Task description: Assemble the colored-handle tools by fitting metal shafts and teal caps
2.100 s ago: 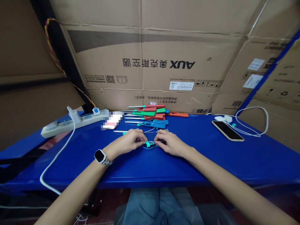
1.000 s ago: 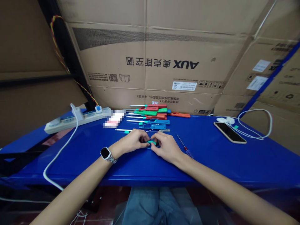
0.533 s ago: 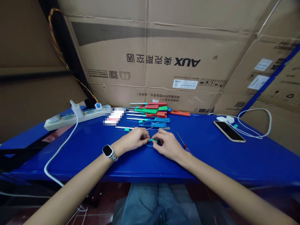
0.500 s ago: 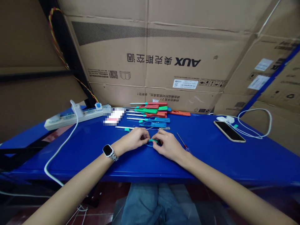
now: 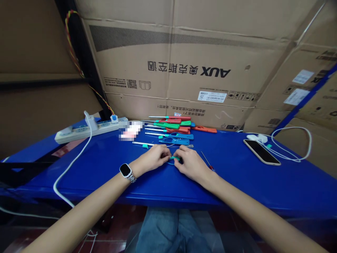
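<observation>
Close to the front of the blue table, my left hand (image 5: 160, 157) and my right hand (image 5: 190, 162) meet, thumbs and fingers pinched on a small green plastic part (image 5: 173, 158). Under it a curved blue plastic piece (image 5: 170, 163) shows, mostly covered by my fingers. Just beyond my hands lie a loose metal tube (image 5: 139, 143) and a small green piece (image 5: 145, 146). Behind these, several long-nosed lighters with red, green and blue handles are lined up, a blue lighter (image 5: 173, 141) nearest. To the right of my right hand lies a screwdriver (image 5: 207, 161) with a red handle.
A white power strip (image 5: 89, 130) with plugs and a cable stands at the back left. At the right are a phone (image 5: 262, 151) and a coiled white charging cable (image 5: 295, 160). A large cardboard sheet (image 5: 184, 80) rises behind the table. An orange lighter handle (image 5: 204, 129) lies at the back.
The whole view has shifted slightly, so everything sits a little farther right. Both hands keep their pinch on the green part, with barely any finger movement.
</observation>
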Available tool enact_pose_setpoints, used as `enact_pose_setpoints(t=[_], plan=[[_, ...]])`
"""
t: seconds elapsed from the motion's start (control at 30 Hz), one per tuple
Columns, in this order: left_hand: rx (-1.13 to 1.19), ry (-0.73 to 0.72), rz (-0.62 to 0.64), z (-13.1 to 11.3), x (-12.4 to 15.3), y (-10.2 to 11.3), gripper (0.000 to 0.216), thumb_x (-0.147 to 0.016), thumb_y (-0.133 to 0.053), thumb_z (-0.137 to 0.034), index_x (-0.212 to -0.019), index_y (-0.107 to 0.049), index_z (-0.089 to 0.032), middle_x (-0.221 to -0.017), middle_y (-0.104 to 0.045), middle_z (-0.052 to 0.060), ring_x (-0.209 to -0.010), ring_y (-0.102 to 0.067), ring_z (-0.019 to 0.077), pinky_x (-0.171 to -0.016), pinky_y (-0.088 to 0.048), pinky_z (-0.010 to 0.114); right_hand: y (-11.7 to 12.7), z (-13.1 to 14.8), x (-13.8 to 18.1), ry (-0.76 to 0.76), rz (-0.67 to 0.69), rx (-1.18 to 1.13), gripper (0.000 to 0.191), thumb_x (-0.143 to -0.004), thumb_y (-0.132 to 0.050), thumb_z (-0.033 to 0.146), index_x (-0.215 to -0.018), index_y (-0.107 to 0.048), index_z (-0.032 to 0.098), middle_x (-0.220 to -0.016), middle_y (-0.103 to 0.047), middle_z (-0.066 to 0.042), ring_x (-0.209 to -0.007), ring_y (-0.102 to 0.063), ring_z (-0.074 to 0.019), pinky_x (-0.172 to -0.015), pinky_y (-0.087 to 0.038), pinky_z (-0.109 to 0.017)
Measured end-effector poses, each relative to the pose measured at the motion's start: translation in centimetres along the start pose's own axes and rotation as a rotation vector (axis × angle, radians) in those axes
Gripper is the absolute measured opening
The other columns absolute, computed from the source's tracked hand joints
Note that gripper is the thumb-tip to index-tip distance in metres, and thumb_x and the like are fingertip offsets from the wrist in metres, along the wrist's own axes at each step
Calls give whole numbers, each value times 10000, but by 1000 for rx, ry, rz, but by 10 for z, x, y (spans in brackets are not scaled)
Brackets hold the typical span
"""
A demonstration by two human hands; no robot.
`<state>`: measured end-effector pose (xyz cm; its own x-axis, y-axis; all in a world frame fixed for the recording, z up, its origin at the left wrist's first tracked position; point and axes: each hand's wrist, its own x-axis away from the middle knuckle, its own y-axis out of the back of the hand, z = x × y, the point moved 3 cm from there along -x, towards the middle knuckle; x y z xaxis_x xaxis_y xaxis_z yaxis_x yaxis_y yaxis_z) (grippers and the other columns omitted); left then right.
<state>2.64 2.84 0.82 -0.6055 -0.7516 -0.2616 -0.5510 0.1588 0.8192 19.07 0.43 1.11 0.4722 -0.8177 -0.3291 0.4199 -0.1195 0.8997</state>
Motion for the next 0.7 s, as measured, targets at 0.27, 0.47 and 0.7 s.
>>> enact_pose_setpoints(t=[0.27, 0.47, 0.7], plan=[[-19, 22, 10, -2, -1, 0, 159, -874, -535, -155, -825, -686, -147, -759, -625, 33, -670, -543, 148, -622, -396, 253, -1, -9, -7, -5, 7, -142, 70, -836, -632, 148, -863, -690, 176, -814, -605, -20, -701, -554, -133, -669, -382, -258], [11, 19, -7, -1, -2, 0, 150, -864, -539, -133, -807, -677, -150, -745, -617, 23, -658, -541, 140, -619, -390, 245, 1, -8, -9, 63, 48, -116, 63, -859, -621, 135, -894, -660, 169, -865, -593, -25, -743, -550, -138, -683, -366, -257], [32, 36, -25, -1, -2, 0, 143, -857, -546, -148, -786, -670, -154, -724, -614, 17, -628, -528, 135, -604, -391, 247, 1, -4, -11, 26, 44, -84, 72, -818, -613, 106, -828, -643, 171, -835, -577, -21, -717, -541, -140, -657, -346, -260]])
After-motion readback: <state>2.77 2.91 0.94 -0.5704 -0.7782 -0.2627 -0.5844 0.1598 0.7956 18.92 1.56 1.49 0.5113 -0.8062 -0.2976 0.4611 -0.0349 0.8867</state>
